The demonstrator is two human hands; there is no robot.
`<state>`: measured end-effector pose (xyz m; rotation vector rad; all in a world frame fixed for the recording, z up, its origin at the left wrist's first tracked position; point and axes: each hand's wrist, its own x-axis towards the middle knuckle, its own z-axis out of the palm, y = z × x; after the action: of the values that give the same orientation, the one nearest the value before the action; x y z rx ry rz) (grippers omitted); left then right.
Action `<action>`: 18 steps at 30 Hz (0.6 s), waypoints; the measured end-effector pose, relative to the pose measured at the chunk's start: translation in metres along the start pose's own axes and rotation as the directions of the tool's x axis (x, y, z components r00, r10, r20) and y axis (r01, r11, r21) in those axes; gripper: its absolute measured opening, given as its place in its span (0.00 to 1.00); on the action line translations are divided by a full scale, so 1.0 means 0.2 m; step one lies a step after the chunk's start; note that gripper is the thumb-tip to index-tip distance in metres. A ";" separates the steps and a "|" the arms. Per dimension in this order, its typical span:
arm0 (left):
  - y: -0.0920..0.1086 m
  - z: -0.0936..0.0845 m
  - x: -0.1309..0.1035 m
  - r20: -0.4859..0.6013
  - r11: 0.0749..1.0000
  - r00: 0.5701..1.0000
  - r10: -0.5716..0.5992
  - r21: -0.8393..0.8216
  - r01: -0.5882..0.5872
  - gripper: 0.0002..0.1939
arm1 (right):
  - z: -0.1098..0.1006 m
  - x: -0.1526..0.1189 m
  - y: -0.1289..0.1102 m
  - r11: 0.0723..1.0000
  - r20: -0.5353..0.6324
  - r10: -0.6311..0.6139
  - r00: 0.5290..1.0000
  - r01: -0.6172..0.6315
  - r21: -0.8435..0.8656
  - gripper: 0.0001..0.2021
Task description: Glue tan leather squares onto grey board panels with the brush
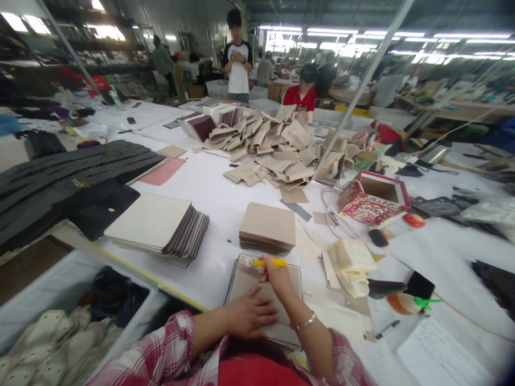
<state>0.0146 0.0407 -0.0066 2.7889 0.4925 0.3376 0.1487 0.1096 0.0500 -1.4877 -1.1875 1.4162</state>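
My right hand [278, 281] grips a yellow-handled brush [270, 262], its bristle end pointing left over the far edge of a beige panel [244, 283]. That panel lies on top of a low stack right in front of my body. Flat on the same panel, near its left side, rests my left hand [252, 315], fingers spread. Just beyond the panel stands a neat stack of beige boards [267, 219]. To the left is a taller stack of pale, dark-edged panels [151, 219], slightly fanned.
A heap of beige flap pieces [277, 145] covers the table's middle. Dark layered material [72, 166] lies left, above a bin of pale parts [44, 338]. A red patterned box [372, 201], an orange-bottomed bottle [402, 303] and a written sheet [440, 351] are right. Co-workers [238, 59] are behind.
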 end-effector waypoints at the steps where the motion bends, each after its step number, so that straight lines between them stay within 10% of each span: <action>1: 0.00 -0.01 0.00 0.002 1.000 1.000 0.003 -0.011 -0.003 0.27 | 0.04 0.03 0.03 1.000 -0.004 0.009 1.000 -0.009 0.011 0.17; 4: 0.00 -0.04 0.01 0.014 0.999 1.000 0.005 -0.036 -0.004 0.27 | 0.02 0.08 0.13 1.000 -0.059 0.009 0.998 -0.009 0.005 0.15; 13: 0.01 -0.07 0.04 0.081 0.996 0.996 0.040 -0.086 -0.033 0.27 | -0.57 -0.12 0.22 0.999 -0.297 0.021 0.955 -0.034 -0.039 0.14; 18: 0.05 -0.09 0.07 0.096 0.996 0.995 -0.016 -0.090 0.025 0.25 | -0.57 -0.22 0.14 0.949 -0.204 -0.249 0.947 0.197 -0.246 0.12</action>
<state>0.0258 0.0412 0.0158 2.6951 0.4706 0.2154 0.2676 0.0687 0.0481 -1.5634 -1.3506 0.9524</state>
